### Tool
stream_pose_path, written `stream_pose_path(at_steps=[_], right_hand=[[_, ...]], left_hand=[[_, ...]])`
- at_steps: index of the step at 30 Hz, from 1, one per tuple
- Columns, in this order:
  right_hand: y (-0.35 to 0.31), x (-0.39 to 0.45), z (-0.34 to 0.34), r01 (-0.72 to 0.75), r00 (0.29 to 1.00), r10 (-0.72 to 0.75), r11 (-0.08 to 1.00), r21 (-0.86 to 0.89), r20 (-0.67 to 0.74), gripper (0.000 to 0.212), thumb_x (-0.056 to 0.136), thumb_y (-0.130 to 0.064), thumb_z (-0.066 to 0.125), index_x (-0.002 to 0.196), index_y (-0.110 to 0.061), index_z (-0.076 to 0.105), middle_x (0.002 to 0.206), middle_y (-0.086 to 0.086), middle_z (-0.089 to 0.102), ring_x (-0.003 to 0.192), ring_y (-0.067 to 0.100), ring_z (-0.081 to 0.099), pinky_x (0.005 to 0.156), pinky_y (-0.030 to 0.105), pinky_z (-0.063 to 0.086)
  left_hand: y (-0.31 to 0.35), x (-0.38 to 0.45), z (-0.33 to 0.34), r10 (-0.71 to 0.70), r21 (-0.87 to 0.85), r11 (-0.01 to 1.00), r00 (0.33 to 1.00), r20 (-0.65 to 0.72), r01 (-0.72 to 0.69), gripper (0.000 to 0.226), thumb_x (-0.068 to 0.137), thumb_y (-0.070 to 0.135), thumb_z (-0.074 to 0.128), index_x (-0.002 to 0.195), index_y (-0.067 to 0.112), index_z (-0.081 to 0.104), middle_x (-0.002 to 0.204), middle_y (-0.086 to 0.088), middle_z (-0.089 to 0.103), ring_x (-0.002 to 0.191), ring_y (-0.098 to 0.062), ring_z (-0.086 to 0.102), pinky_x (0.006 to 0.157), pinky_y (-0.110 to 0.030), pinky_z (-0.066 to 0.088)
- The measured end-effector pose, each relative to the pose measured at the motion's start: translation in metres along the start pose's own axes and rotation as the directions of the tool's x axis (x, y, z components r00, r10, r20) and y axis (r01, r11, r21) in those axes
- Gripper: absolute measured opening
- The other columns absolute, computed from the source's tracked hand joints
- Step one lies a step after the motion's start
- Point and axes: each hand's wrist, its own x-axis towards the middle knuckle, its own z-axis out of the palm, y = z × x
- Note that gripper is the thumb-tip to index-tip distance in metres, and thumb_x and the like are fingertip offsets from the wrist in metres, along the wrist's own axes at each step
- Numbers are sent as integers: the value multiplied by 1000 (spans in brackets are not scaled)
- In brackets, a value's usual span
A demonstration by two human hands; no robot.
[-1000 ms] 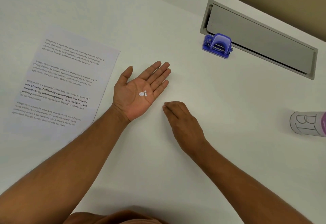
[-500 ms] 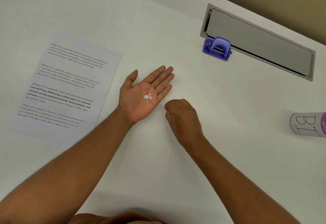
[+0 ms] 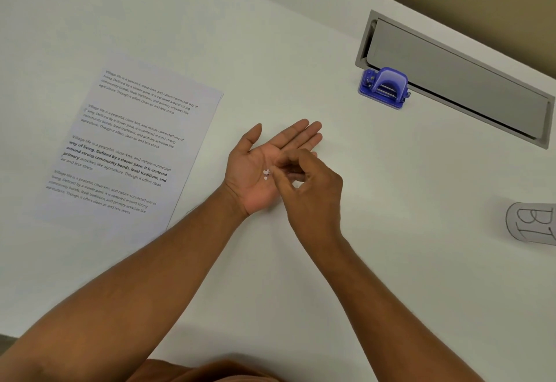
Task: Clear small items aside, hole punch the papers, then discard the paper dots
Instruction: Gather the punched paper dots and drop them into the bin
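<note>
My left hand point(image 3: 255, 167) lies palm up on the white table point(image 3: 391, 231), fingers stretched out, with a few small white paper dots point(image 3: 266, 173) resting in the palm. My right hand point(image 3: 310, 189) hovers over that palm, thumb and fingertips pinched together right beside the dots. Whether a dot sits between those fingertips is too small to tell. The printed paper sheets point(image 3: 135, 140) lie flat to the left of my left hand. Far back on the right stands the purple hole punch point(image 3: 385, 88), apart from both hands.
A grey recessed cable hatch point(image 3: 457, 77) runs diagonally behind the hole punch. A cylindrical container marked "BT" point(image 3: 532, 223) lies at the right edge. The table's far edge meets a tan wall at the top right.
My right hand left the table surface, closed into a pinch and moved left over my left palm. The left hand stayed palm up with the dots.
</note>
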Motion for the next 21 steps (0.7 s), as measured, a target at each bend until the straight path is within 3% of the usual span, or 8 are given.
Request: stream_pose_path(at_steps=[7,11,14,18,21], right_hand=[[6,6,-7,-90,995,84,989,121,52,21,84,-10,84,103,-17,76,95,-12,77,89,6,71,81,14,54],[20,13,-29,-122,991,107,965,231,75,14,91,-14,77,98,-26,76,97,-15,78,96,10,74,82,22,57],[48,11,-53,-54,997,50,997,53,66,13,92,-18,78,100,-29,76,99,-18,76,94,8,71,81,20,54],[88,2,-74,-54,969,90,986,-159,230,28,80,-28,90,105,-27,78,105,-18,69,98,3,63,89,20,51],[100,-1,-72,-45,954,110,973,-228,277,37,74,-35,91,108,-27,79,107,-16,65,109,6,58,99,34,49]], left_hand=[[0,0,3,-1,22,1000,1000,7,1,75,112,54,19,166,2,27,174,-19,29,163,-31,23,134,-47,15],[7,-1,3,32,33,999,999,-1,-32,75,112,53,19,166,2,28,174,-19,28,164,-31,23,135,-44,9],[19,-3,1,81,40,996,997,-7,-80,75,112,53,19,166,2,26,174,-19,28,164,-32,23,135,-45,13],[33,-4,1,118,42,992,993,-16,-118,74,113,53,20,165,1,29,174,-19,28,164,-33,22,136,-47,10],[38,-5,2,137,53,989,990,-17,-136,74,113,52,19,164,1,30,174,-19,28,164,-32,21,135,-47,11]])
